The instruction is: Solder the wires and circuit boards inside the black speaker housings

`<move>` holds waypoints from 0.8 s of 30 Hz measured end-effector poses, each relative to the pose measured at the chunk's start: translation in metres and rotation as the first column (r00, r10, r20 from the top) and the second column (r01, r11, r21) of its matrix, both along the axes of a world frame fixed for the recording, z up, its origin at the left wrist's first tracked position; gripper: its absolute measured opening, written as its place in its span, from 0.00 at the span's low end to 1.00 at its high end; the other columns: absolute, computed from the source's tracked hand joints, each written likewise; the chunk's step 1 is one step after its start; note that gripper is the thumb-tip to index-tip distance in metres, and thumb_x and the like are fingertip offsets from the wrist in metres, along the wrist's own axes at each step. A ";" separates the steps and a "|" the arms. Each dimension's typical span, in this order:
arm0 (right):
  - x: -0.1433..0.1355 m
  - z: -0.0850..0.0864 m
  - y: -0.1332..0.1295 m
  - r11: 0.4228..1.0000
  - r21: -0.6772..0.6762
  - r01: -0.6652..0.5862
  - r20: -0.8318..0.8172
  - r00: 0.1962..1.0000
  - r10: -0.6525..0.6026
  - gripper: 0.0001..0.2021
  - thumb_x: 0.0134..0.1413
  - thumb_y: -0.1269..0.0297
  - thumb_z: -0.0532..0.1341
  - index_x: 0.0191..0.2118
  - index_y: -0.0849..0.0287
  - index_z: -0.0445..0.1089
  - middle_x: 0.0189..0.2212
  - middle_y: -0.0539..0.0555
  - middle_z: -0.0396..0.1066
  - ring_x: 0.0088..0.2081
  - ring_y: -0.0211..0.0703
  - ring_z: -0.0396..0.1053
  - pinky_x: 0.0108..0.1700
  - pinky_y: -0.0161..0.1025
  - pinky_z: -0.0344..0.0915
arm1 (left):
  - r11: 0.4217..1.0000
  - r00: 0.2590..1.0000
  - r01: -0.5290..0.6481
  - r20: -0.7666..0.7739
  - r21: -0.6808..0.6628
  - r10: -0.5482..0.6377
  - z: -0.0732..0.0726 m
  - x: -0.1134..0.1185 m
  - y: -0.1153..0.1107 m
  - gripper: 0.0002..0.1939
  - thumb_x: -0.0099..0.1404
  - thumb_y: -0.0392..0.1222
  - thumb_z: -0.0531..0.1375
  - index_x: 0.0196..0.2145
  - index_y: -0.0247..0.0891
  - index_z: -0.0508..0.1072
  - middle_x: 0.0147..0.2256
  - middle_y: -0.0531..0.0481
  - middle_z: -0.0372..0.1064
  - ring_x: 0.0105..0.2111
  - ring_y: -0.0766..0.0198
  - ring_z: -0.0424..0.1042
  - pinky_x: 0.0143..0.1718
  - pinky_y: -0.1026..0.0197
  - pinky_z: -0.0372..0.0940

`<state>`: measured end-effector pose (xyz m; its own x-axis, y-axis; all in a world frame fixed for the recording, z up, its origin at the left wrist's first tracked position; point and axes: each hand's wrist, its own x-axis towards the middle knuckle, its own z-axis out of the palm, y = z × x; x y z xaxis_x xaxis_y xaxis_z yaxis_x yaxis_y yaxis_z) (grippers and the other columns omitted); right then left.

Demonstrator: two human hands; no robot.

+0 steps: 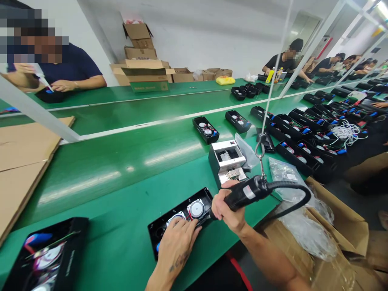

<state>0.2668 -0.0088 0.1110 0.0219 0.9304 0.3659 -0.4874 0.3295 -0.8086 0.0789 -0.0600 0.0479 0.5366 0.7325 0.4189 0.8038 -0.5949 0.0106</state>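
My right hand (228, 208) is wrapped round a black electric screwdriver (247, 193), which hangs from a cord and hook. Its tip points down into a black speaker housing (154, 228) on the green bench. My left hand (178, 242) rests over the housing, fingers bent together beside the tip; anything between them is hidden. Two round speakers sit in the housing, the nearer one (176, 218) partly covered by my left hand and the other (197, 209) in plain view. Behind my right hand stands a silver and black machine (227, 157).
Another housing with wires (72, 250) lies at the near left. Cardboard sheets (27, 157) lie left. Many housings (300, 155) crowd the right, above open cartons (339, 214) and plastic bags. People sit across the bench. A white frame post (39, 109) rises at left.
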 end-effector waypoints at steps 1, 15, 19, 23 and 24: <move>-0.005 -0.003 -0.001 1.000 0.008 -0.009 0.011 1.000 0.009 0.15 0.67 0.59 0.68 0.52 0.47 0.62 0.22 0.37 0.62 0.14 0.31 0.57 0.17 0.31 0.58 | 1.000 1.000 0.003 0.000 0.007 -0.003 0.000 0.000 0.000 0.15 0.81 0.38 0.52 0.43 0.38 0.79 0.31 0.52 0.79 0.30 0.60 0.77 0.42 0.52 0.66; -0.017 -0.025 -0.002 0.998 -0.017 -0.065 0.088 0.994 0.066 0.16 0.68 0.59 0.68 0.52 0.48 0.60 0.23 0.37 0.64 0.15 0.30 0.58 0.20 0.31 0.61 | 1.000 1.000 0.012 0.019 0.016 -0.013 0.000 0.003 -0.001 0.17 0.82 0.38 0.50 0.44 0.36 0.78 0.31 0.50 0.80 0.30 0.59 0.76 0.41 0.51 0.64; -0.017 -0.027 -0.003 0.997 -0.047 -0.066 0.111 0.991 0.071 0.17 0.67 0.56 0.68 0.51 0.48 0.60 0.23 0.37 0.64 0.15 0.31 0.58 0.20 0.31 0.61 | 1.000 1.000 0.001 0.011 0.004 -0.001 -0.001 0.002 -0.002 0.15 0.82 0.38 0.51 0.44 0.37 0.78 0.31 0.50 0.80 0.30 0.59 0.76 0.42 0.51 0.64; -0.017 -0.024 -0.004 0.999 -0.020 -0.045 0.121 0.992 0.047 0.16 0.67 0.57 0.68 0.51 0.48 0.60 0.23 0.37 0.64 0.15 0.30 0.59 0.20 0.31 0.61 | 1.000 1.000 0.002 0.002 -0.009 -0.002 0.000 0.002 -0.002 0.14 0.81 0.37 0.52 0.44 0.37 0.78 0.30 0.51 0.79 0.30 0.58 0.76 0.41 0.51 0.65; -0.016 -0.023 -0.004 0.999 -0.007 -0.036 0.121 0.992 0.037 0.15 0.68 0.58 0.67 0.51 0.48 0.60 0.22 0.37 0.64 0.15 0.30 0.59 0.20 0.31 0.61 | 1.000 1.000 0.004 0.004 -0.010 -0.004 0.000 0.002 -0.002 0.14 0.81 0.37 0.52 0.44 0.37 0.78 0.30 0.51 0.79 0.30 0.58 0.76 0.41 0.51 0.65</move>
